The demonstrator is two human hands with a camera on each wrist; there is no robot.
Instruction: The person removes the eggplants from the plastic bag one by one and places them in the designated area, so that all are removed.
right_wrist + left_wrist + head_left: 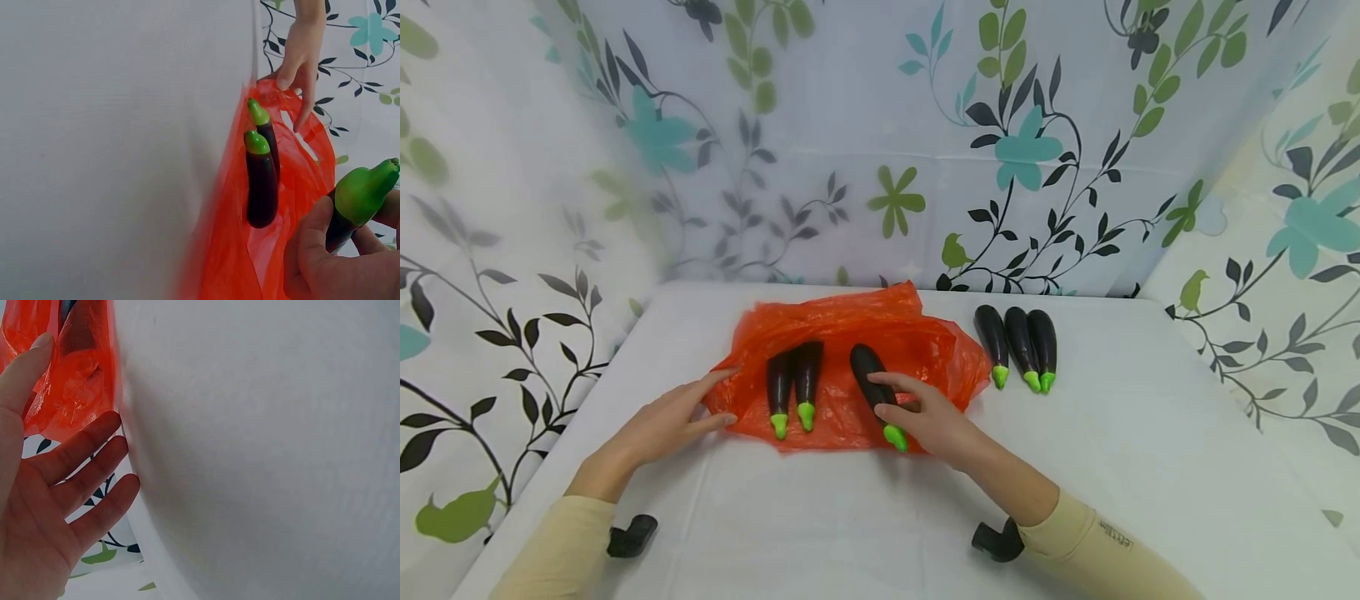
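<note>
A red plastic bag (842,315) lies spread on the white table with its mouth toward me. Two eggplants (807,375) with bright green stems rest side by side inside it, on the left. My right hand (938,423) holds another eggplant (867,363) over the bag's opening, green end toward me; in the right wrist view its green cap (362,195) shows between thumb and fingers. At the bag's left edge is my left hand (672,423), its fingers mostly straight and touching the plastic, the thumb spread apart from them in the left wrist view.
Three more eggplants (1021,343) lie together to the right of the bag. Black curved pieces (997,542) sit by both wrists. A patterned curtain (850,150) with leaves and flowers hangs behind the table (805,517) and along its sides.
</note>
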